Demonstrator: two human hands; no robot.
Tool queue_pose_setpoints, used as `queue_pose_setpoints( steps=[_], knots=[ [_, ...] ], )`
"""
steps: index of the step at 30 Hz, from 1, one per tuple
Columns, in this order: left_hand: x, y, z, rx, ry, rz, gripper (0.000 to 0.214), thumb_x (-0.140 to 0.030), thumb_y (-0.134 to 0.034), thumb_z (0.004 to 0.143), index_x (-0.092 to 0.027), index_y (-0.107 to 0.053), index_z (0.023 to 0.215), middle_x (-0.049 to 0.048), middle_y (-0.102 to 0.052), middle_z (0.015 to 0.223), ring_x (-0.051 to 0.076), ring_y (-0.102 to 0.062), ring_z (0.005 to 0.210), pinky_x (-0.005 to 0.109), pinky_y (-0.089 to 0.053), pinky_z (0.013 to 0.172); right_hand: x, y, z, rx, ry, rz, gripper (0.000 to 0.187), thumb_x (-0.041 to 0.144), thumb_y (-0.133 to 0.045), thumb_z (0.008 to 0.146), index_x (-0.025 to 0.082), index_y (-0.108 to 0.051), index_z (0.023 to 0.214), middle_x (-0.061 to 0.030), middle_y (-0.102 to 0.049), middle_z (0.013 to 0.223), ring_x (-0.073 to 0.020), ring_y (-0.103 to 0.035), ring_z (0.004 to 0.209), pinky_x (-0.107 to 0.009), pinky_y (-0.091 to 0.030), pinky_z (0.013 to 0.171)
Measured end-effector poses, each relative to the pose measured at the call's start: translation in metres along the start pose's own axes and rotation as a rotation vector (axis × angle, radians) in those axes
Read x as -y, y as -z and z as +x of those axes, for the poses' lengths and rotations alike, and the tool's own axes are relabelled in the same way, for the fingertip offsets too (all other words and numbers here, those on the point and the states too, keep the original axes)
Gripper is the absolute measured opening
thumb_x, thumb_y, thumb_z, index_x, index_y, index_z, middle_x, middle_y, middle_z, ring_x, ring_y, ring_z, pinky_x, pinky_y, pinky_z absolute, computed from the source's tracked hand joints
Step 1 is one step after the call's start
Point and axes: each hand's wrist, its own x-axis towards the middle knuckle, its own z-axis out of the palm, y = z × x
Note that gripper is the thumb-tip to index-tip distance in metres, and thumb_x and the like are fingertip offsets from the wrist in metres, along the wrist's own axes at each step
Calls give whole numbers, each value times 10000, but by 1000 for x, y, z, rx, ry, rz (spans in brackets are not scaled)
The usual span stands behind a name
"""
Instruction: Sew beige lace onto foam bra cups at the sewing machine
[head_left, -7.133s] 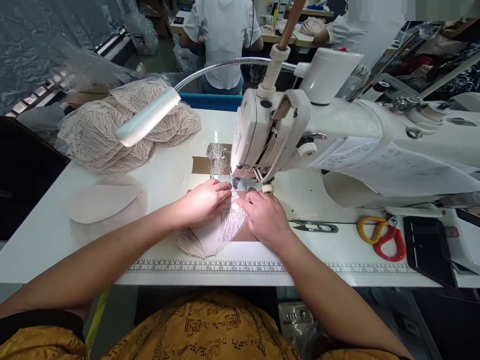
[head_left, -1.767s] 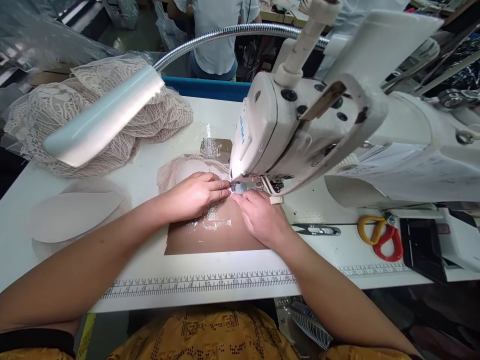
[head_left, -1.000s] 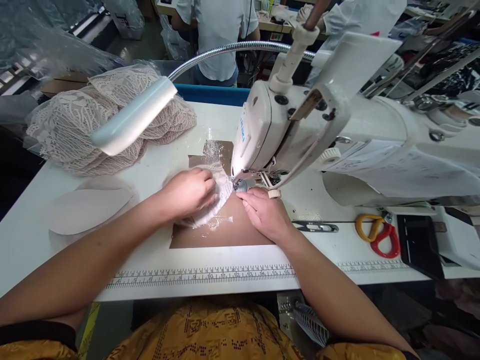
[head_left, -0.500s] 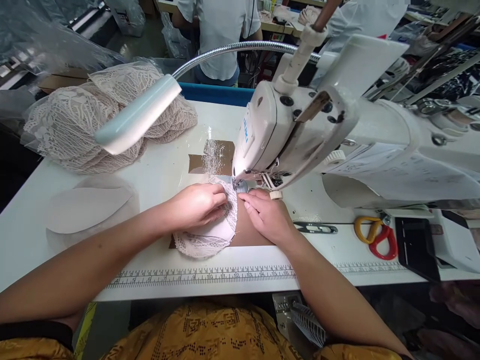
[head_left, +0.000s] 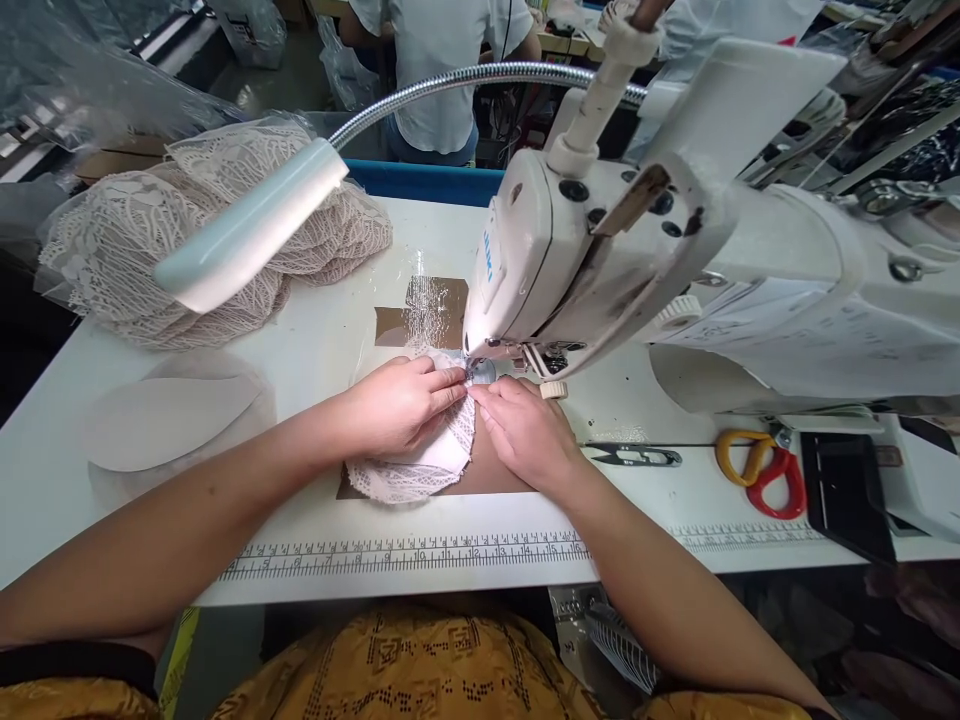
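A pale lace piece [head_left: 420, 470] with a plain lining lies on the brown taped patch in front of the white sewing machine [head_left: 600, 250]. My left hand [head_left: 397, 405] presses down on the lace, its fingertips pinched on the edge at the needle plate. My right hand [head_left: 525, 430] lies beside it to the right, fingers together, holding the same edge just under the presser foot.
A heap of lace pieces [head_left: 187, 240] sits at the back left under the gooseneck lamp [head_left: 247, 225]. Pale cut liners [head_left: 165, 420] lie at left. Thread snips [head_left: 637, 457] and red-yellow scissors [head_left: 765, 475] lie right. A printed ruler [head_left: 405, 555] runs along the front edge. People sit behind.
The lace piece, earlier behind the needle, was turned round and drawn toward me. Both hands have now closed in on its edge at the needle.
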Motion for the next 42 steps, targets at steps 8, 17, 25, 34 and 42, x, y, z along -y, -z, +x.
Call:
queue_pose_setpoints(
  steps=[8,17,25,34,42],
  knots=[
    [8,-4,1,5,-8,5,380,-155,-455,947,-123,-581,1304,128,-607,1317,267,-550,1061,403,-461,895,1,-3,1,15,-25,-45,394,178,-411,938,184,-644,1255,-90,-687,962,-225,-582,878,-322,-442,771],
    [22,-6,7,-7,-13,-17,339,-181,-451,954,-154,-633,1239,115,-625,1298,258,-557,1074,389,-445,903,3,-4,3,-12,-23,-56,377,190,-396,955,186,-669,1216,-87,-691,937,-217,-586,856,-315,-440,760],
    [31,-7,8,-21,-1,-1,351,-203,-452,957,-132,-610,1262,111,-626,1294,284,-543,1101,413,-437,918,1,-4,0,-46,17,-32,363,182,-407,945,181,-670,1195,-83,-691,935,-214,-576,843,-310,-431,749],
    [16,-9,4,-89,-18,-127,309,-240,-434,984,-133,-652,1174,134,-678,1190,242,-577,1089,370,-462,908,0,-4,0,-49,21,-34,337,195,-402,955,188,-695,1121,-80,-691,930,-209,-565,822,-313,-416,734],
    [22,-12,4,-155,20,-113,318,-273,-440,987,-128,-658,1167,116,-662,1235,234,-584,1009,356,-481,862,1,-4,2,-26,20,-26,377,168,-410,940,153,-672,1210,-94,-700,949,-214,-574,823,-321,-441,740]
  ],
)
